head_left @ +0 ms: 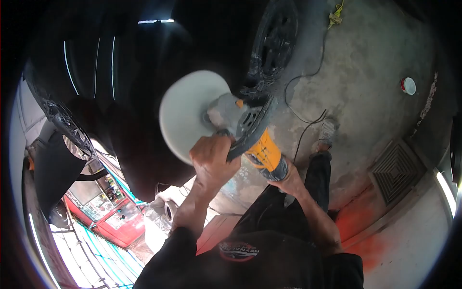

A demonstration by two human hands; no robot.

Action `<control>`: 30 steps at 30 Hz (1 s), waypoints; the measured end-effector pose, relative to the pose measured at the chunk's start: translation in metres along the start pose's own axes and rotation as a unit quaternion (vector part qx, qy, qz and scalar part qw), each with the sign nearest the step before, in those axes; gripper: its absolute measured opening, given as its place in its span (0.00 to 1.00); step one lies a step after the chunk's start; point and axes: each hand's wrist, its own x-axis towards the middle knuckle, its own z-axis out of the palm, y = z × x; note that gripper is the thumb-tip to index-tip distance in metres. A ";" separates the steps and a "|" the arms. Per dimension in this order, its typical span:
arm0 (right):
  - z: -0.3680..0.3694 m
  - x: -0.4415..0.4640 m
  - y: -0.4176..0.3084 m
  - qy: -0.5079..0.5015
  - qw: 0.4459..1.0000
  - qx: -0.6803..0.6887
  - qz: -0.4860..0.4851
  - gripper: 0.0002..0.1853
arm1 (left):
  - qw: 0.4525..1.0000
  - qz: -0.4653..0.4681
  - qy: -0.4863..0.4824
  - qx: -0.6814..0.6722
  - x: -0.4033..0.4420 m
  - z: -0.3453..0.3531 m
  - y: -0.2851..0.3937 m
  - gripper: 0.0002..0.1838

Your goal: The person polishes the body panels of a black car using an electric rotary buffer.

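Observation:
An angle polisher (264, 151) with a yellow body and a broad white round pad (185, 115) is held between both hands. My left hand (215, 156) is closed around its front, near the grey metal head behind the pad. My right hand (288, 180) wraps around the dark rear end of the body, its fingers partly hidden. The pad faces a glossy black car panel (139, 111) and looks to be against it, though the contact side is out of sight. Long white light reflections show on the panel.
A car wheel (276, 41) stands beyond the tool. A dark cord (308, 76) runs over the concrete floor (368, 62) past my shoe (328, 132), up to a yellow connector (335, 19). A white-and-red round container (408, 85) and a square floor grate (397, 171) are at right.

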 end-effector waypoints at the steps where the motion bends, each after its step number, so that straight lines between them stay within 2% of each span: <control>1: 0.005 -0.007 0.007 -0.010 1.000 0.015 0.006 0.44 | 1.000 -0.007 -0.004 0.002 -0.011 0.001 -0.001 0.10; 4: 0.018 -0.017 0.015 -0.004 0.994 0.099 0.048 0.45 | 1.000 -0.008 -0.021 0.001 -0.012 0.000 -0.002 0.10; 7: 0.012 -0.003 -0.001 0.014 0.996 0.089 0.016 0.43 | 1.000 0.010 -0.006 -0.010 0.021 -0.006 0.001 0.11; 9: -0.008 0.017 -0.027 0.021 1.000 0.000 -0.015 0.42 | 0.999 0.031 0.012 -0.013 0.056 -0.012 0.000 0.12; 10: -0.013 0.025 -0.052 0.065 0.997 -0.008 -0.048 0.36 | 0.999 0.043 0.021 -0.014 0.073 -0.013 0.000 0.11; 13: -0.035 0.059 -0.084 0.086 0.990 -0.031 -0.105 0.35 | 0.997 0.062 0.056 0.000 0.124 -0.011 -0.005 0.10; 15: -0.046 0.076 -0.105 0.110 0.987 -0.026 -0.114 0.36 | 0.988 0.106 0.114 -0.013 0.157 -0.007 -0.007 0.13; 18: -0.051 0.083 -0.119 0.113 0.989 -0.015 -0.097 0.36 | 0.984 0.115 0.133 -0.026 0.177 -0.006 -0.009 0.15; 19: -0.051 0.082 -0.120 0.109 0.990 -0.010 -0.086 0.36 | 0.984 0.115 0.131 -0.023 0.172 -0.008 -0.009 0.15; 21: -0.046 0.072 -0.108 0.109 0.983 -0.062 -0.132 0.36 | 0.985 0.115 0.126 -0.016 0.150 -0.012 -0.009 0.15; 22: -0.042 0.064 -0.098 0.110 0.978 -0.086 -0.154 0.36 | 0.995 0.068 0.073 0.006 0.129 -0.019 -0.004 0.12; 25: -0.019 0.034 -0.066 0.058 0.993 -0.020 -0.098 0.36 | 0.997 0.057 0.052 0.017 0.069 -0.029 0.002 0.13; 26: -0.011 0.024 -0.056 0.041 0.996 0.004 -0.073 0.36 | 0.998 0.050 0.044 0.023 0.049 -0.033 0.002 0.08; 28: 0.003 0.006 -0.047 0.008 0.998 0.055 -0.013 0.38 | 0.999 0.022 0.021 0.034 0.017 -0.038 0.001 0.08; 30: 0.006 -0.001 -0.043 0.004 1.000 0.026 -0.008 0.38 | 0.999 0.009 0.009 0.038 0.013 -0.040 0.000 0.08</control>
